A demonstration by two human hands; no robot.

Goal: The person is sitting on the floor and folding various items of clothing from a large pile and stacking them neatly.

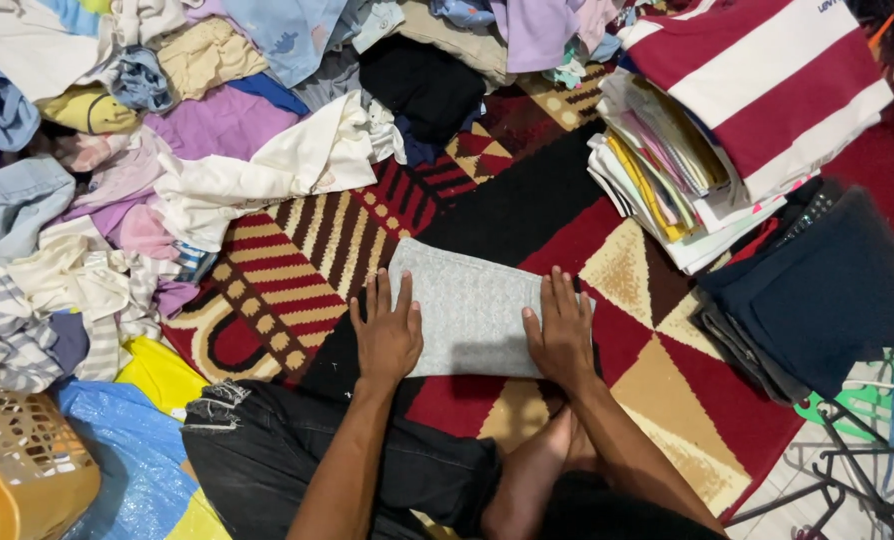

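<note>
Head view: grey folded cloth lies flat on the patterned red carpet, just off frame centre toward 6 o'clock. Rectangle, long side roughly horizontal, slightly rotated.

Left hand at the cloth's 9 o'clock edge, palm down, flat. Fingers straight and slightly spread, tips pointing to 12 o'clock, the inner ones overlapping the cloth edge. Forearm runs back toward 6 o'clock, nearly straight at the wrist.

Right hand at the cloth's 3 o'clock edge, palm down, flat. Fingers close together and extended to 12 o'clock, resting on the cloth's right end. Forearm angles in from about 5 o'clock.

Neither hand pinches or grips anything; both just press flat.

Person sits on the carpet, legs in dark trousers, bare foot between the forearms at 6 o'clock.

Surroundings: loose heap of mixed clothes from 9 to 12 o'clock. Stack of folded garments with a red-and-white striped top at 2 o'clock. Dark folded pile at 3 o'clock. Yellow laundry basket at 8 o'clock, blue plastic bag beside it. Hangers at 4 o'clock.
</note>
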